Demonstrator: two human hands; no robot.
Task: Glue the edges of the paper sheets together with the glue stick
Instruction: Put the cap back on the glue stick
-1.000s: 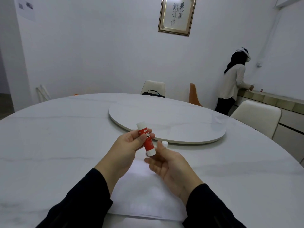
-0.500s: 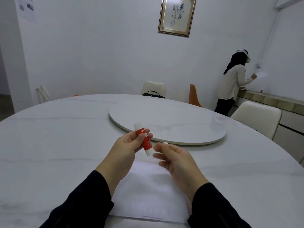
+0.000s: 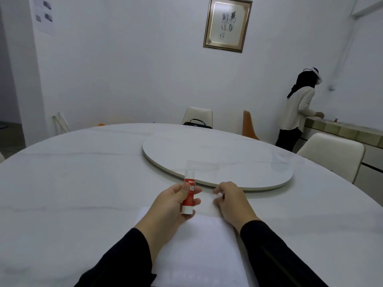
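Note:
My left hand (image 3: pixel 172 206) grips a red-and-white glue stick (image 3: pixel 189 181) and holds it upright just above the far edge of the white paper sheets (image 3: pixel 203 245). The sheets lie flat on the table in front of me, between my forearms. My right hand (image 3: pixel 232 201) is palm down at the paper's far right corner, fingers curled toward the table. The small white cap is not visible; whether it sits under those fingers I cannot tell.
A round white marble table (image 3: pixel 83 183) carries a large turntable (image 3: pixel 217 154) just beyond my hands. Chairs stand at the far side (image 3: pixel 198 114) and at the right (image 3: pixel 331 154). A person (image 3: pixel 296 112) stands at a counter in the far right corner.
The glue stick has swung from tilted to upright in my left hand. My right hand turned palm down and dropped to the table, and the white cap at its fingertips went out of sight.

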